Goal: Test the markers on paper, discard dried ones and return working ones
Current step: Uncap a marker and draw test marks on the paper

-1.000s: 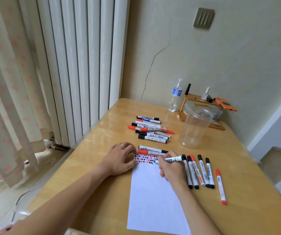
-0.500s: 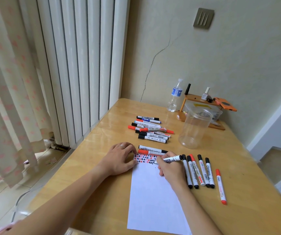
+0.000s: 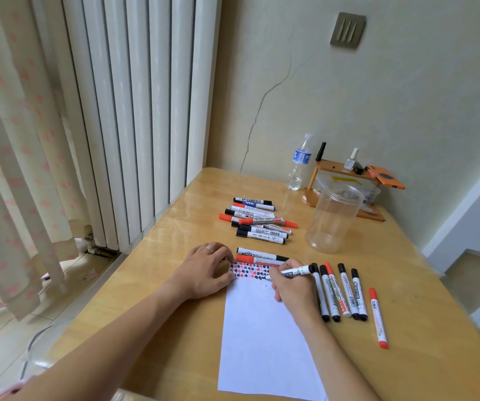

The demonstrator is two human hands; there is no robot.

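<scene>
A white sheet of paper (image 3: pixel 259 337) lies on the wooden table (image 3: pixel 175 285), with a band of red and black marks along its top edge. My right hand (image 3: pixel 294 287) grips a white marker (image 3: pixel 294 272) with a black end, its tip down on the paper just below the marks. My left hand (image 3: pixel 204 270) rests on the paper's top left corner, fingers loosely curled. Two markers (image 3: pixel 262 255) lie just beyond the paper. A pile of several markers (image 3: pixel 256 221) sits farther back. Several more markers (image 3: pixel 340 293) lie in a row right of my right hand.
A clear plastic jar (image 3: pixel 331 218) stands open at the back right. Behind it are a water bottle (image 3: pixel 298 163) and a small wooden shelf (image 3: pixel 346 180) with bottles and an orange phone. A white radiator (image 3: pixel 134 111) and a curtain line the left side.
My right hand has shifted the marker a little to the left along the paper's top; its rear end has dropped slightly. My left hand has stayed in place.
</scene>
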